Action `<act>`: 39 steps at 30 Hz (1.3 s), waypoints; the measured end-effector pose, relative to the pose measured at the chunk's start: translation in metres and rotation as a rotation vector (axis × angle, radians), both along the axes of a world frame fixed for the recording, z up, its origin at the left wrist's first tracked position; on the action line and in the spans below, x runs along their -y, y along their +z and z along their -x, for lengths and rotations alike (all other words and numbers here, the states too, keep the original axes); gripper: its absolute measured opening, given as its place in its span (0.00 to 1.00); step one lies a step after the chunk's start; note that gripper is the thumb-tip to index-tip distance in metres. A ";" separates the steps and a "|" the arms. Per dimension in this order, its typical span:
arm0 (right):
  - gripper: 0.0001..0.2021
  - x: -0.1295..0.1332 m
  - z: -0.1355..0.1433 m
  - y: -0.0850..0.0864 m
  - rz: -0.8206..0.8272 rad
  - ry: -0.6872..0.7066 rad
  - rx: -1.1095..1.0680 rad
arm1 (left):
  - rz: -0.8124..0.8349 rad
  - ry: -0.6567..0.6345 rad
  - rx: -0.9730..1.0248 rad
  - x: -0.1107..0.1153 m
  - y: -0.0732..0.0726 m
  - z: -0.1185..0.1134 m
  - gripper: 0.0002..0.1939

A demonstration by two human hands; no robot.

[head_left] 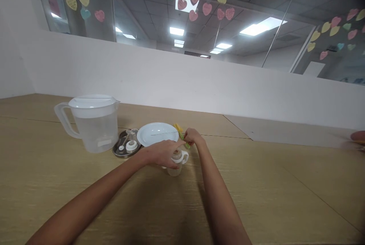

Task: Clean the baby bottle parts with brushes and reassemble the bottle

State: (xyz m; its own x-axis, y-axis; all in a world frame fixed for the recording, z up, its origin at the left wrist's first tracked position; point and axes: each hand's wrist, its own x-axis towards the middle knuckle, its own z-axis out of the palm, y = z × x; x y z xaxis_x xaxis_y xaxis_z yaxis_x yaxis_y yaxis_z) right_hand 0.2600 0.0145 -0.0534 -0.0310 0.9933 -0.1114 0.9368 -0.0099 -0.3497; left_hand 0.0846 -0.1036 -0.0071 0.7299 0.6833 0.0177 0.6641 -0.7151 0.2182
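Note:
My left hand (163, 153) is wrapped around a small clear baby bottle (174, 171) with white side handles, which stands upright on the table. Its fingers cover part of the bottle's top. Just to the right, my right hand (192, 137) is closed on the thin green handle of a brush-like tool (181, 137) with a yellow end. That tool lies by the right rim of a white bowl (145, 140). Whether the tool's yellow end is bristle or sponge is too small to tell.
A lidded clear pitcher (95, 132) holding clear liquid stands at the left. Between it and the bowl sits a metal tray (121, 155) with a white ring, a clear teat and small parts. A blurred hand of another person (358, 136) shows at the right edge. A white wall (182, 85) rises behind.

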 end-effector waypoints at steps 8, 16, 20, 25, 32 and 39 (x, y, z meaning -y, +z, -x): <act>0.08 -0.008 0.000 -0.012 0.081 0.066 -0.109 | -0.032 0.055 -0.039 -0.004 -0.003 -0.002 0.40; 0.08 -0.014 0.000 -0.019 0.124 0.046 -0.167 | -0.121 0.161 -0.080 -0.009 -0.009 -0.004 0.42; 0.10 -0.012 0.000 -0.018 0.153 0.053 -0.175 | -0.158 0.169 -0.074 -0.011 -0.010 -0.005 0.39; 0.09 -0.006 0.003 -0.015 0.176 0.062 -0.184 | -0.161 0.168 -0.052 -0.009 -0.001 -0.003 0.44; 0.07 0.002 -0.010 0.002 0.225 0.045 -0.228 | -0.340 0.437 0.138 -0.010 0.056 0.053 0.37; 0.12 0.017 -0.047 0.039 0.124 -0.010 -0.304 | -0.154 0.687 -0.021 -0.045 0.051 0.123 0.13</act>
State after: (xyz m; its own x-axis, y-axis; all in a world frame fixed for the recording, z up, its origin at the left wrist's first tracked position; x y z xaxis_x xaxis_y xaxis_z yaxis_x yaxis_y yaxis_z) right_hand 0.3068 -0.0021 -0.0141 -0.0714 0.9731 -0.2189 0.7891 -0.0791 -0.6092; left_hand -0.0384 -0.0583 0.0435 0.1349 0.9806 0.1421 0.9795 -0.1536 0.1303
